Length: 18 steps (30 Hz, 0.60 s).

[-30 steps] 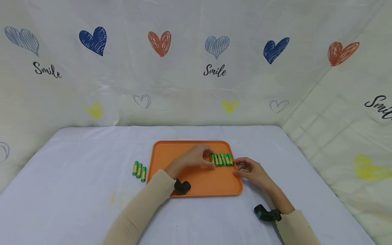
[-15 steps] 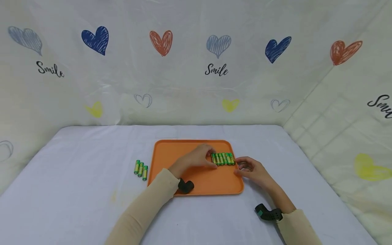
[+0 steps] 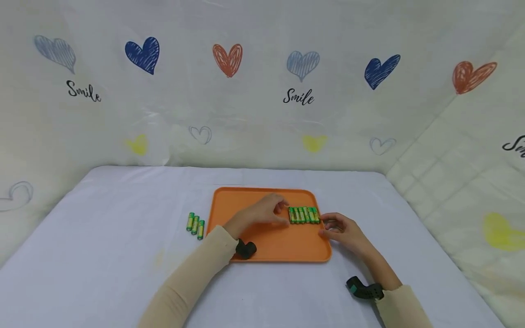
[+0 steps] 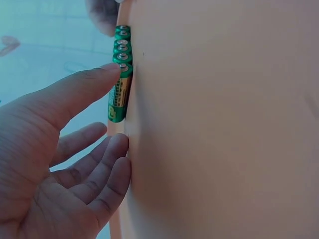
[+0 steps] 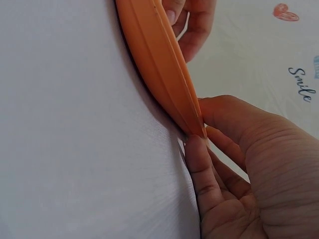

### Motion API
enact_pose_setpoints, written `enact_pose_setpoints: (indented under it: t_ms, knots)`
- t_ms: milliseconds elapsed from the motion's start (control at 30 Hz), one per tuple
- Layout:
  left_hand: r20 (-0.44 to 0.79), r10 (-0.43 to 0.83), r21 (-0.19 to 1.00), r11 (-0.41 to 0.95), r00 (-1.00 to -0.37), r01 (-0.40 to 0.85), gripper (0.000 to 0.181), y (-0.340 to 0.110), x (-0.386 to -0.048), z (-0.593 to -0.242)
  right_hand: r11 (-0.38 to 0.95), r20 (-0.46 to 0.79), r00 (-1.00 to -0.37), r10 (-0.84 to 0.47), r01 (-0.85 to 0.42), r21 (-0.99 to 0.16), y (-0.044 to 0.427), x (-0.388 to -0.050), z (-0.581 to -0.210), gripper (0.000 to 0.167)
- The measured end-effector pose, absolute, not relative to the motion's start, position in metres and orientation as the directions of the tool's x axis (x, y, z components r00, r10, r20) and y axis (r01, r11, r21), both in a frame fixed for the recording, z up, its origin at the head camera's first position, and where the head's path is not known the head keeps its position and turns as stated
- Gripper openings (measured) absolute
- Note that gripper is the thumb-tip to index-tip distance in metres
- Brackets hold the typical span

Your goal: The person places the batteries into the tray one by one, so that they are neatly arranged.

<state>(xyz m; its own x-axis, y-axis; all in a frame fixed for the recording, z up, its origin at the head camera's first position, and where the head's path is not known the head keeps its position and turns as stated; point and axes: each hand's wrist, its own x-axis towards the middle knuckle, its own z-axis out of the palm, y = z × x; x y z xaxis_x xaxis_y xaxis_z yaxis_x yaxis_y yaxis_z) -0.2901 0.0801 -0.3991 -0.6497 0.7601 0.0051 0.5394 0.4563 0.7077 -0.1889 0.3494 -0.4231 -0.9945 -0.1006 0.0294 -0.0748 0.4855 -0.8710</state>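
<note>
In the head view, several green-and-yellow batteries [image 3: 303,215] lie side by side in a row at the right side of an orange tray [image 3: 283,249]. My left hand [image 3: 262,212] hovers over the tray just left of the row, thumb and fingers apart, holding nothing. The left wrist view has the thumb tip overlapping the end battery [image 4: 119,94]; contact is unclear. At the tray's right rim [image 5: 169,69], my right hand [image 3: 344,232] rests its thumb and fingertips, spread apart, beside the row's other end. Whether a fingertip touches the last battery is hidden.
Three more batteries [image 3: 195,225] lie on the white tablecloth [image 3: 123,255] left of the tray. Black wrist cameras [image 3: 364,289] sit on both wrists. Behind the table hangs a pale backdrop [image 3: 254,109] printed with hearts and "Smile".
My left hand has drawn slightly left from the battery row, leaving a small gap. My right hand stays at the tray's rim. The head view has shifted a little.
</note>
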Motion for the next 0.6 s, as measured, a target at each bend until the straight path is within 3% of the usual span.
enact_pose_setpoints:
  t_ms: [600]
  knots:
    - [0.004,0.768,0.723,0.441,-0.640,0.533,0.043,0.041,-0.281,-0.393,0.544,0.031,-0.994,-0.102,-0.081,-0.835,0.351,-0.191,-0.425,0.047]
